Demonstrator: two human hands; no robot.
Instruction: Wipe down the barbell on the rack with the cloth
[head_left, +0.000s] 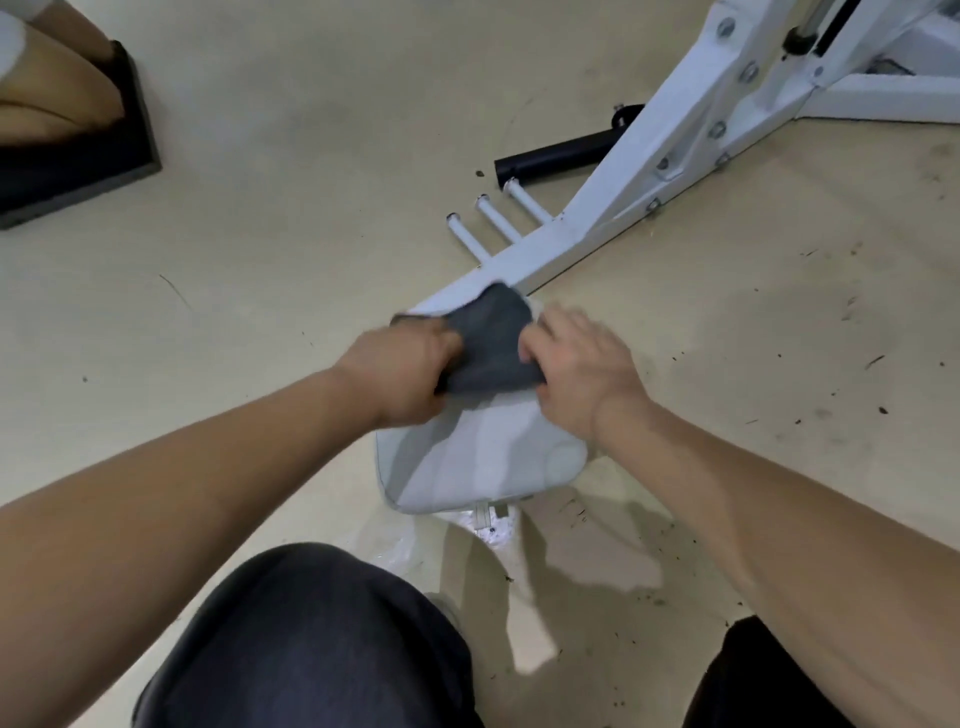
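A: Far left, what do you see?

B: A dark platform (78, 171) on the floor (291, 171) at the top left corner, with someone's bare leg (52, 98) on it.

A: And your hands?

B: My left hand (405, 374) is a fist, clamped on the left side of the dark grey cloth (488, 343). The cloth is bunched between both hands, on the near end of the white frame beam where it meets the pale pad (483, 457).

A: The right one?

B: My right hand (587, 369) is touching the cloth's right edge, thumb side against it. It's blurred, so I cannot tell if that grip is really closed on the fabric or just pressing.

A: Beyond that?

B: Three short white pegs (493, 218) stick out from the left side of the white rack frame (675, 156), which runs up to the top right corner. A black bar end (556, 156) pokes out just above the pegs. My dark-trousered knees (311, 639) are at the bottom. Specks of dirt dot the floor at the right.
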